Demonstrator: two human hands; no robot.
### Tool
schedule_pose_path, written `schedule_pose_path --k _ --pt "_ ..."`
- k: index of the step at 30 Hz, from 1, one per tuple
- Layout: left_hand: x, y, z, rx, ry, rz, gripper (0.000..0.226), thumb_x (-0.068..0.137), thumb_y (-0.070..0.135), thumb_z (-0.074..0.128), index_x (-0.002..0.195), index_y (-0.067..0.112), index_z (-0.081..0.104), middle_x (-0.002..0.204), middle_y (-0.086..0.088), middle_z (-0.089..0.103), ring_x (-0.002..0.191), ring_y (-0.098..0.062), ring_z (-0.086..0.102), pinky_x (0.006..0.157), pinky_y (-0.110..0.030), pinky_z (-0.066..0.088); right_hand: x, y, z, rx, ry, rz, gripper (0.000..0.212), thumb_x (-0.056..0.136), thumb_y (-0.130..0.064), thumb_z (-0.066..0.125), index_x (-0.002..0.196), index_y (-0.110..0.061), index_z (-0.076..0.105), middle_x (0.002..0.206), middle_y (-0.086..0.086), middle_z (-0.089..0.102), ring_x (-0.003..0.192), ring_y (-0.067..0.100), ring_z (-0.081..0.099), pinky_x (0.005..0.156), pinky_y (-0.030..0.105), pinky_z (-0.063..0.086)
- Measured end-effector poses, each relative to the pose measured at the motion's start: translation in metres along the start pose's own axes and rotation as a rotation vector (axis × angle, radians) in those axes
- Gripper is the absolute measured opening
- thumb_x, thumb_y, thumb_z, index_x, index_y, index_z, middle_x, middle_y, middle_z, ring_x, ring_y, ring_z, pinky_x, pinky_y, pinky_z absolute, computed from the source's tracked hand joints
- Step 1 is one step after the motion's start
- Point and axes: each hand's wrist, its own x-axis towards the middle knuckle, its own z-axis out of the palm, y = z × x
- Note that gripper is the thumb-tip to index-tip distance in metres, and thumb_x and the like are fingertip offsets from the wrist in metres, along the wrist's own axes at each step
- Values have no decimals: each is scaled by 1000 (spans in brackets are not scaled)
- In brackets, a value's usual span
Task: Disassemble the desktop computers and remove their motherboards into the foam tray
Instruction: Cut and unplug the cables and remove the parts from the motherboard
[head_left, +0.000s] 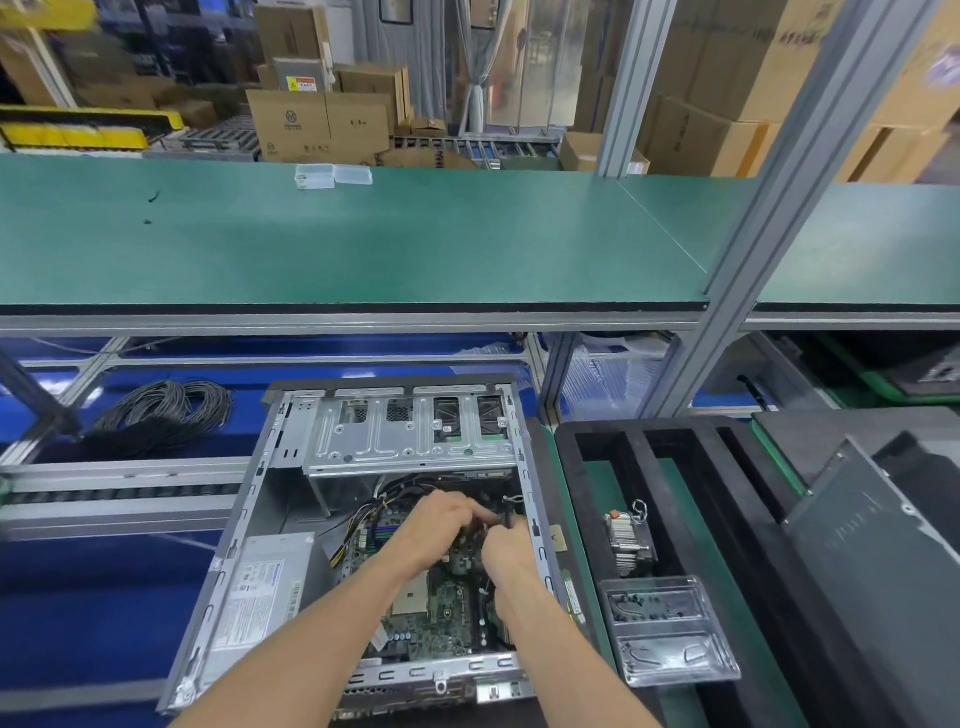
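Note:
An open desktop computer case (249, 525) lies on its side before me. Its green motherboard (447, 613) sits in the lower right of the case, with a bare CPU socket showing. Both hands reach in over the board's far right corner. My left hand (441, 525) has its fingers curled down among black cables (395, 493). My right hand (511, 545) pinches a small black connector right beside it. What the left fingers hold is hidden. The black foam tray (576, 467) stands to the right of the case.
A silver power supply (265, 587) fills the case's left side; a metal drive cage (410, 436) spans the top. A heatsink (631, 540) and a clear screw tray (667, 629) lie on the foam tray. A cable coil (166, 410) lies far left. A grey panel (872, 561) is right.

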Motion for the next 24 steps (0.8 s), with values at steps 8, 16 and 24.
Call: schedule_pose_path --k 8,16,24 --pt "17 8 6 675 -67 157 33 102 30 40 120 28 68 116 4 60 104 -22 60 82 -38 50 5 3 1 -35 -28 28 50 102 -1 33 151 -6 27 137 18 51 107 25 50 80 30 41" --pt "22 -6 11 918 -99 169 26 100 35 45 112 29 67 105 2 52 95 -33 64 68 -39 39 5 6 0 -107 13 28 56 102 -1 35 156 -4 18 152 20 40 135 33 44 104 39 41" --pt "37 -22 10 774 -61 32 30 90 51 64 119 47 66 126 9 68 113 -24 62 82 -38 52 6 6 0 -169 17 56 51 105 -6 31 154 -4 18 151 19 39 133 33 46 99 36 43"
